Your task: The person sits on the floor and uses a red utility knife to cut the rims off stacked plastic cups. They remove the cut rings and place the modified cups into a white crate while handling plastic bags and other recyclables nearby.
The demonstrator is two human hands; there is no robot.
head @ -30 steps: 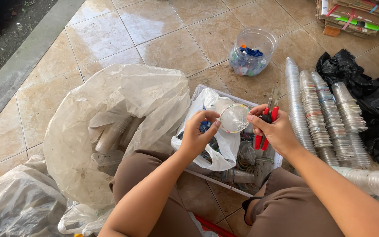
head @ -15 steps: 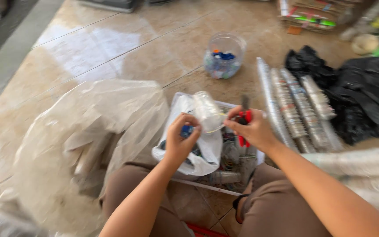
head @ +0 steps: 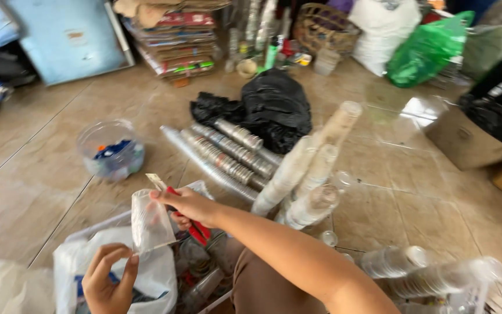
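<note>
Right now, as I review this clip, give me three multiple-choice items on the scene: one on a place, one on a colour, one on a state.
1. Where does the round clear tub of bottle caps stand?
A. on the tiled floor, left of the long stacks of cups
B. on top of the black bags
C. inside the green bag

2. What colour are the handles of the tool in the right hand?
A. yellow
B. red
C. white

3. How is the clear plastic cup held?
A. lying free on the floor
B. stacked in a row with others
C. between both hands, the left hand at its lower edge

Answers: 1 A, the tub sits on bare tile beside the cup stacks; 2 B, red handles show under the fingers; 3 C, both hands touch it.
</note>
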